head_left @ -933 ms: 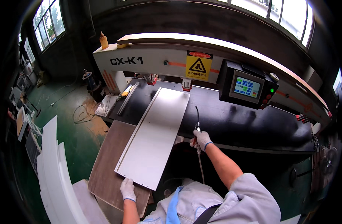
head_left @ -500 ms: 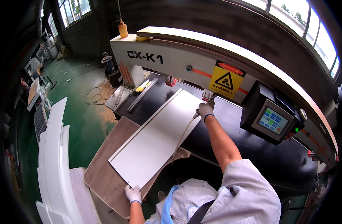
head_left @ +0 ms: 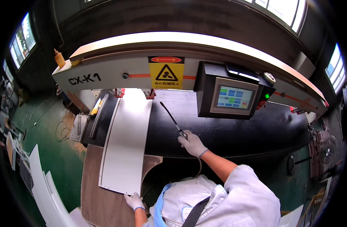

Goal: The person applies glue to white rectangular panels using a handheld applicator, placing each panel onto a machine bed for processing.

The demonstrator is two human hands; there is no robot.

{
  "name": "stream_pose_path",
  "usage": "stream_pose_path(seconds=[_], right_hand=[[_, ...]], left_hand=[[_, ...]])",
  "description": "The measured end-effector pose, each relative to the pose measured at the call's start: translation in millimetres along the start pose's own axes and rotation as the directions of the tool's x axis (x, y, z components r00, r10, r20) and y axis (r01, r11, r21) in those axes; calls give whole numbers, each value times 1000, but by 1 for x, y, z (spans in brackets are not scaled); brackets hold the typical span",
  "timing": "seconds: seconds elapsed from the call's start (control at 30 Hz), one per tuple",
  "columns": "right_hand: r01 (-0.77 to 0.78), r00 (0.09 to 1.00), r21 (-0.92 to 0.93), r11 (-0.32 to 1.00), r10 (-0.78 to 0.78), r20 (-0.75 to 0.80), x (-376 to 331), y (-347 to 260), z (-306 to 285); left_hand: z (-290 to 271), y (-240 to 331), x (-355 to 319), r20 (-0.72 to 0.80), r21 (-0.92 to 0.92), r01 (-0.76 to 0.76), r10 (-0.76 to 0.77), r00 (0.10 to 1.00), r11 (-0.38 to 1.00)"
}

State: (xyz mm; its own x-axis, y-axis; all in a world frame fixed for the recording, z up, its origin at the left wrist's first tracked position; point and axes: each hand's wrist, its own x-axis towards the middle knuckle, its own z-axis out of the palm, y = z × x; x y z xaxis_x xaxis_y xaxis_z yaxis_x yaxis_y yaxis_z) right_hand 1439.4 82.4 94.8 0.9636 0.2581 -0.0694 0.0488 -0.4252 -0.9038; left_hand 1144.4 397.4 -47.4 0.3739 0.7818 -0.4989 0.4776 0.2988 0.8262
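A long white panel (head_left: 125,151) lies lengthwise away from me, its far end passing under the machine's beam between red clamp parts (head_left: 148,94). My left hand (head_left: 134,201), in a white knit glove, grips the panel's near edge by its right corner. In my gloved right hand (head_left: 192,144) is an air blow gun (head_left: 175,126), its thin dark nozzle pointing away and to the left above the black machine table (head_left: 219,136). A pale hose (head_left: 200,166) runs from that hand back toward my body. The fingers of my right hand are wrapped round the gun's body.
A brown board (head_left: 93,181) supports the panel's near part. Overhead, the machine beam (head_left: 135,68) carries a black control box with a lit screen (head_left: 234,97). White panels (head_left: 48,193) stand at lower left. A metal bar (head_left: 99,116) lies left of the panel, and a yellow bottle (head_left: 59,58) tops the beam.
My view has turned to the right. The panel, slanted before, now lies straighter under the beam. My right hand has drawn back from the beam with the blow gun; my left stays at the panel's edge.
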Motion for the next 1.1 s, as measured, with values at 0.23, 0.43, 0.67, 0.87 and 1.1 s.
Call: stream_pose_path(seconds=[0.23, 0.43, 0.67, 0.87, 1.1], right_hand=[[14, 752, 282, 959, 176, -635, -153, -15, -47], [-26, 694, 204, 979, 164, -701, -152, -24, -73], [-15, 685, 194, 981, 151, -712, -141, -33, -76], [-38, 865, 16, 999, 41, -500, -129, -17, -15], [-260, 952, 191, 947, 284, -116, -46, -42, 45]], left_hand=[[-13, 9, 21, 18, -57, -12, 13, 1000, 998], [-29, 7, 25, 119, -24, -51, 53, 992, 998], [-37, 13, 19, 237, 17, -65, 59, 970, 998], [-24, 15, -11, 198, 149, -83, 52, 979, 985], [-27, 1, 6, 248, 288, -327, 259, 933, 900]])
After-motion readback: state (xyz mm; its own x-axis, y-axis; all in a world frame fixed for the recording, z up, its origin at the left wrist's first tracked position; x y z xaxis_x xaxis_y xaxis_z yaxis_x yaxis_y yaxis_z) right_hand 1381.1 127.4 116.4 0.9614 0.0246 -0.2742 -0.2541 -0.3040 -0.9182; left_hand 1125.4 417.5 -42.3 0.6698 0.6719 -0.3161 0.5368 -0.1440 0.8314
